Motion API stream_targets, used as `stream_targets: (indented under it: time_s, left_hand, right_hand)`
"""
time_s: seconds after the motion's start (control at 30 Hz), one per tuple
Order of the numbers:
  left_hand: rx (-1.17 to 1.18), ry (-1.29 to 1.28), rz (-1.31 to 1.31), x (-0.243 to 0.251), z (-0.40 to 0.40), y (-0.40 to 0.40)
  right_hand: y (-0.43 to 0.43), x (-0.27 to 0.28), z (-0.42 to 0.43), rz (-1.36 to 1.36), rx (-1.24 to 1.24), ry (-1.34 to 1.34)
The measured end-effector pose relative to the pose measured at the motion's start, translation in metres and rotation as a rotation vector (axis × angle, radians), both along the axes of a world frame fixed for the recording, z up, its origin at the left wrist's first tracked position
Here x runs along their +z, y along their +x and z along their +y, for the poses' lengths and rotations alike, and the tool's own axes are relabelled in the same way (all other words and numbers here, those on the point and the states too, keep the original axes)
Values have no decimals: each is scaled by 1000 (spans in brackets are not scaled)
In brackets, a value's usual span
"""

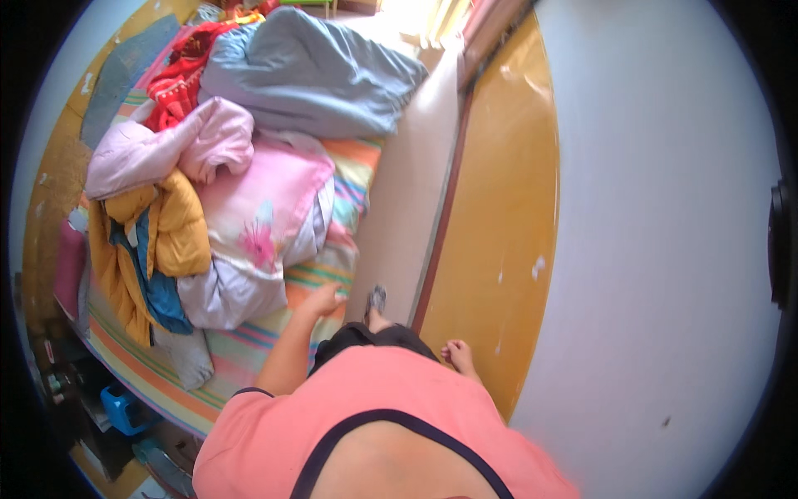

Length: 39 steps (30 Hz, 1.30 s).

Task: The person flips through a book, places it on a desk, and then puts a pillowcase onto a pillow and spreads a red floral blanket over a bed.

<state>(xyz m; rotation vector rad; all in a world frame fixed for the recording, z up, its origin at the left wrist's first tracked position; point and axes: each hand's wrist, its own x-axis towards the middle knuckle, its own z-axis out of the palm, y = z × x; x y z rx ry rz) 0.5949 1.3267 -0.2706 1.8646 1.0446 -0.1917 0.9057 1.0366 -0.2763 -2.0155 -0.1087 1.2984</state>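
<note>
My left hand (326, 300) hangs over the near edge of a bed covered by a striped sheet (246, 362). It holds nothing, and its fingers are a little apart. The pillow with a pink flower print (268, 193) lies just beyond it, partly on pale lavender bedding (234, 293). On my other side, my right hand (459, 354) hangs by the yellow lower wall panel (499, 206). Its fingers are curled in, with nothing visible in them.
A yellow padded jacket (181, 231), a pink quilt (143, 150), red cloth (177, 87) and a grey-blue quilt (318, 75) are heaped on the bed. A narrow strip of floor (408, 206) runs between bed and wall. At lower left stands a blue plastic stool (121, 411).
</note>
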Motion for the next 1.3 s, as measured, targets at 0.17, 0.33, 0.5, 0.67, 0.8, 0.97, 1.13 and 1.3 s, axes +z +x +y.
stream_targets:
  time_s: [0.17, 0.33, 0.5, 0.67, 0.8, 0.97, 1.13, 1.3]
  left_hand:
    - [110, 93, 51, 8, 109, 44]
    - [446, 35, 10, 14, 216, 60]
    - [418, 121, 125, 34, 359, 88]
    - [665, 269, 72, 17, 548, 145]
    - [831, 399, -128, 41, 701, 193]
    - [1103, 528, 28, 40, 861, 221]
    - [1316, 426, 298, -5, 961, 204]
    - [1222, 139, 399, -55, 994, 192]
  right_hand:
    - [80, 21, 118, 35, 2, 11]
    - [143, 24, 256, 50, 130, -15]
    - [215, 20, 396, -36, 300, 2]
    - [308, 33, 507, -121, 518, 69]
    - [375, 54, 568, -190, 295, 0]
    - [427, 45, 621, -140, 154, -13]
    - [493, 14, 685, -158, 139, -106]
    - [589, 39, 806, -179, 182, -51]
